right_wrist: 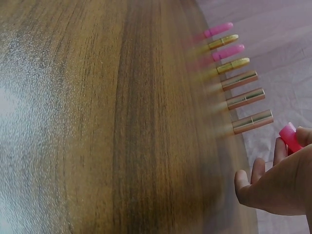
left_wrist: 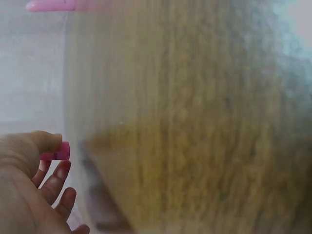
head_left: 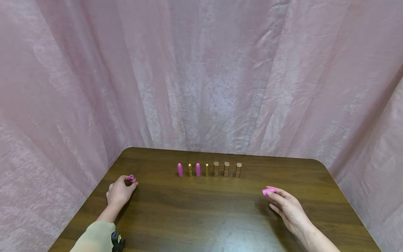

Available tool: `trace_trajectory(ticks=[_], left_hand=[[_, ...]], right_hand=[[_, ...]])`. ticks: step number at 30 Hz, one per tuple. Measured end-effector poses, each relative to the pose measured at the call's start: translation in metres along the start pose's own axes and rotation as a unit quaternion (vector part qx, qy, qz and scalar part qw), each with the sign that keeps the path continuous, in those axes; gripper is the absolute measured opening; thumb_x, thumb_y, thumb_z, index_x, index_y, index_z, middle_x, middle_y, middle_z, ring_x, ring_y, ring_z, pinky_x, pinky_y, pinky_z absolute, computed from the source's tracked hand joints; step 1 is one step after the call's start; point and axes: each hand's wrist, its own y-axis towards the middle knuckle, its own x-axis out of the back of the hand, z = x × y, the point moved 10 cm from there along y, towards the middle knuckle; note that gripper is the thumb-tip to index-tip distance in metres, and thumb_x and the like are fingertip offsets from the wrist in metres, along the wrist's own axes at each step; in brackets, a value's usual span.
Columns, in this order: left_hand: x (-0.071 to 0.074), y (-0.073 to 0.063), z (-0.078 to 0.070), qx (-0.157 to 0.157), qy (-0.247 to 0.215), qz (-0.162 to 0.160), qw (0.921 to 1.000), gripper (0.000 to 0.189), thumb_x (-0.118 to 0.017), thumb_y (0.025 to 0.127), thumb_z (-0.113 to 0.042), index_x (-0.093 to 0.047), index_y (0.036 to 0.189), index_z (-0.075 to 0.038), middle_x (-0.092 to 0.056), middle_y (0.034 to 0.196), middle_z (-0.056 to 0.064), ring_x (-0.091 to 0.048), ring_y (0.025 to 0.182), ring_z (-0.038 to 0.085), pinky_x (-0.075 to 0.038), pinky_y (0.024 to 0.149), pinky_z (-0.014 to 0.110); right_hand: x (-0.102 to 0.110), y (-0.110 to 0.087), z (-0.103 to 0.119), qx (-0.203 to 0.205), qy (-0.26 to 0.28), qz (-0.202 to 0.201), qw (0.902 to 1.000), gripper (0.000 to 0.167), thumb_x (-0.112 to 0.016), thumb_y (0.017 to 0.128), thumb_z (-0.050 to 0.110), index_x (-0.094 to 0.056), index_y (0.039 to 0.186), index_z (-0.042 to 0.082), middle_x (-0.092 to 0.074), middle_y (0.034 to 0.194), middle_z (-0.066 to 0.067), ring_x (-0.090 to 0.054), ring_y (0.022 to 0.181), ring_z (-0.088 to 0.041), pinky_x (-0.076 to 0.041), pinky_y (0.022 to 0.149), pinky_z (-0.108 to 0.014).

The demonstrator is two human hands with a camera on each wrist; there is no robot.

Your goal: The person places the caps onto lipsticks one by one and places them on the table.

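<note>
At the table's left side my left hand [head_left: 119, 193] pinches a pink lipstick base [head_left: 132, 179] between thumb and fingers. Its silver collar and open top face up, with no cap on it. Over the right part of the table, my right hand [head_left: 290, 210] holds the pink lipstick cap [head_left: 269, 191] in its thumb and fingertips, tilted nearly flat. The cap also shows in the right wrist view as a pink tube [right_wrist: 289, 136] partly covered by the thumb. In the left wrist view the pink base [left_wrist: 63, 151] pokes out past the fingertips.
A row of capped lipsticks stands upright near the back: two pink ones [head_left: 180, 169], alternating with two gold ones [head_left: 190, 170], then three square rose-gold ones [head_left: 226, 169] on the right. The brown wooden table [head_left: 189, 210] has rounded back corners. Pink curtains [head_left: 201, 77] hang around it.
</note>
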Motion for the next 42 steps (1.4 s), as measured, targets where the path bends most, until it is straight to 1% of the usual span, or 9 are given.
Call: trace_trajectory(ticks=[4, 9, 14, 18, 25, 31, 35, 38, 42], left_hand=[[0.006, -0.004, -0.014, -0.032, -0.013, -0.005, 0.9994, 0.041, -0.069, 0.095, -0.032, -0.061, 0.123, -0.004, -0.069, 0.122, 0.018, -0.052, 0.118, 0.054, -0.038, 0.092, 0.067], [0.017, -0.013, -0.04, -0.08, -0.014, -0.027, 0.9964, 0.033, -0.073, 0.093, -0.028, -0.066, 0.117, -0.007, -0.071, 0.118, 0.018, -0.059, 0.113, 0.048, -0.044, 0.086, 0.064], [0.027, -0.025, -0.071, -0.123, -0.019, -0.042, 0.9913, 0.031, -0.075, 0.092, -0.025, -0.067, 0.115, -0.007, -0.07, 0.117, 0.019, -0.057, 0.114, 0.046, -0.04, 0.092, 0.065], [0.027, -0.035, -0.098, -0.169, -0.012, -0.048, 0.9844, 0.028, -0.077, 0.09, -0.023, -0.068, 0.113, -0.01, -0.072, 0.113, 0.012, -0.057, 0.113, 0.044, -0.039, 0.095, 0.064], [0.018, -0.057, -0.142, -0.256, 0.006, -0.058, 0.9648, 0.027, -0.082, 0.087, -0.02, -0.075, 0.113, -0.02, -0.072, 0.108, 0.001, -0.061, 0.106, 0.035, -0.042, 0.093, 0.06], [0.009, -0.082, -0.182, -0.345, 0.043, -0.061, 0.9355, 0.036, -0.084, 0.086, -0.022, -0.076, 0.121, -0.022, -0.07, 0.102, -0.003, -0.062, 0.098, 0.028, -0.046, 0.092, 0.055], [0.001, -0.094, -0.203, -0.387, 0.061, -0.051, 0.9185, 0.041, -0.086, 0.084, -0.022, -0.074, 0.124, -0.02, -0.07, 0.103, -0.003, -0.061, 0.097, 0.024, -0.044, 0.1, 0.056], [-0.004, -0.099, -0.215, -0.399, 0.064, -0.045, 0.9138, 0.038, -0.087, 0.083, -0.023, -0.074, 0.119, -0.018, -0.071, 0.103, -0.003, -0.061, 0.098, 0.023, -0.042, 0.104, 0.055], [-0.009, -0.105, -0.228, -0.404, 0.056, -0.034, 0.9124, 0.024, -0.087, 0.084, -0.024, -0.073, 0.104, -0.021, -0.07, 0.099, -0.009, -0.061, 0.098, 0.02, -0.041, 0.107, 0.053]], right_hand=[[0.0, 0.0, 0.001, 0.001, 0.001, 0.0, 1.0, 0.024, -0.07, 0.099, 0.021, -0.071, 0.12, 0.011, -0.068, 0.12, 0.017, -0.063, 0.112, -0.004, -0.049, 0.1, -0.034], [-0.003, 0.0, 0.002, 0.004, 0.004, 0.005, 1.0, 0.024, -0.069, 0.099, 0.021, -0.071, 0.121, 0.012, -0.07, 0.117, 0.015, -0.063, 0.112, -0.005, -0.049, 0.1, -0.034], [-0.004, 0.001, 0.001, 0.006, 0.006, 0.006, 0.9999, 0.019, -0.068, 0.099, 0.02, -0.071, 0.118, 0.017, -0.072, 0.116, 0.012, -0.063, 0.111, -0.004, -0.05, 0.099, -0.033], [-0.003, 0.001, 0.002, 0.01, 0.007, 0.002, 0.9999, 0.017, -0.068, 0.099, 0.019, -0.072, 0.116, 0.016, -0.071, 0.114, 0.013, -0.064, 0.11, -0.004, -0.051, 0.098, -0.032], [-0.001, 0.0, 0.002, 0.015, 0.01, -0.007, 0.9998, 0.021, -0.069, 0.099, 0.017, -0.071, 0.119, 0.01, -0.07, 0.116, 0.014, -0.065, 0.107, -0.005, -0.052, 0.096, -0.031], [-0.001, -0.002, 0.003, 0.021, 0.007, -0.004, 0.9998, 0.025, -0.068, 0.099, 0.017, -0.07, 0.121, 0.007, -0.069, 0.117, 0.018, -0.064, 0.109, -0.004, -0.052, 0.096, -0.033], [-0.003, -0.004, 0.005, 0.029, 0.006, 0.003, 0.9996, 0.024, -0.067, 0.1, 0.018, -0.07, 0.121, 0.008, -0.068, 0.119, 0.018, -0.063, 0.111, -0.004, -0.052, 0.096, -0.032], [-0.004, -0.004, 0.005, 0.031, 0.007, -0.003, 0.9995, 0.02, -0.068, 0.099, 0.017, -0.072, 0.118, 0.011, -0.069, 0.118, 0.015, -0.064, 0.111, -0.005, -0.052, 0.097, -0.033], [-0.008, -0.004, 0.005, 0.029, 0.012, -0.005, 0.9995, 0.018, -0.068, 0.099, 0.017, -0.071, 0.117, 0.014, -0.071, 0.117, 0.012, -0.064, 0.111, -0.006, -0.051, 0.098, -0.034]])
